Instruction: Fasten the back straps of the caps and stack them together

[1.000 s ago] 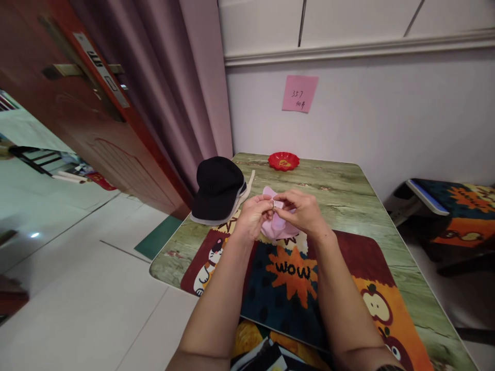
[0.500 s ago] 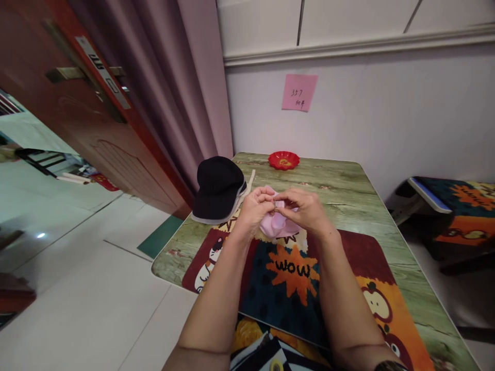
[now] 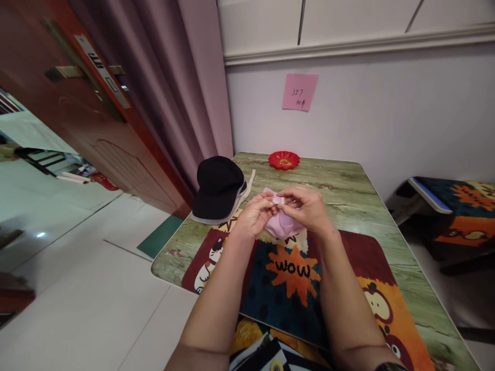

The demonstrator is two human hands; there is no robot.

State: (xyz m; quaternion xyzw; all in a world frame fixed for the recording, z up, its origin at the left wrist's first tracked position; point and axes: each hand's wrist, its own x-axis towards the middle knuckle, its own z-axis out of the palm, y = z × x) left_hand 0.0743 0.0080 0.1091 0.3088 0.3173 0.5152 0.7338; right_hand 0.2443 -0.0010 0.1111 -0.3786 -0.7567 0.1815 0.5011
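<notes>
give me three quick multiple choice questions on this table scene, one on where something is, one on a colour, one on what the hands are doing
1. Where does the black cap lie?
A. on the table's left side, beside the left hand
B. on the seat at the right
C. on the floor

2. What colour is the small dish at the table's far edge?
A. blue
B. red
C. white

3. How do the hands meet the pink cloth?
A. both rest flat on the mat, away from it
B. only the right hand touches it
C. left hand and right hand each pinch its top edge

Answers:
1 A, the cap sits on the green table left of the hands.
2 B, the dish is plainly red.
3 C, the fingertips of both hands close on the cloth's upper edge.
</notes>
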